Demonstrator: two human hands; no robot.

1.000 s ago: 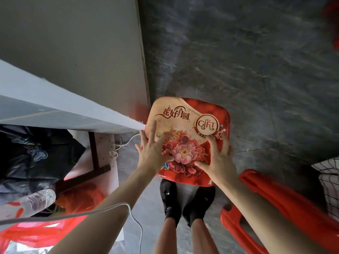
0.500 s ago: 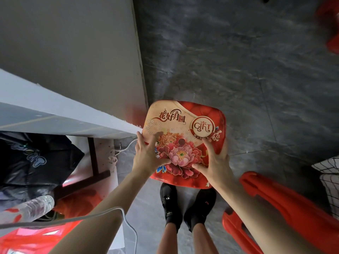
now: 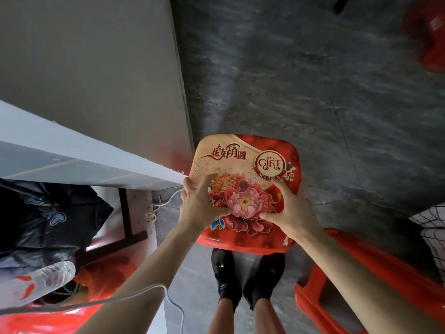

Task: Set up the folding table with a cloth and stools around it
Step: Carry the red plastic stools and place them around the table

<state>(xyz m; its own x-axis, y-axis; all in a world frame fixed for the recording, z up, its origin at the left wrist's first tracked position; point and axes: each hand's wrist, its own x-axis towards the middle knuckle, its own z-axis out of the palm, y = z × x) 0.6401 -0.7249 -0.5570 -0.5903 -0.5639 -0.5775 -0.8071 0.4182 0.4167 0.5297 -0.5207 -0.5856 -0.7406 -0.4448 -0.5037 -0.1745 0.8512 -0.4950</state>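
Both hands, left hand [image 3: 199,208] and right hand [image 3: 292,210], gripped the red stool [image 3: 248,165], fingers curled round its seat edges; next, probably, setting it down beside the table.

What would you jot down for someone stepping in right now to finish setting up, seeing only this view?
Left hand: grips the left edge of the red plastic stool with the flower-printed seat. Right hand: grips its right side.
The stool is over the dark grey floor, beside the corner of the white table; whether its legs touch down is hidden.
More red plastic stools: one lying at lower right, one at upper right.
Done: no cloth seen on the table.
Left: place this stool, bring the others, spread the cloth.
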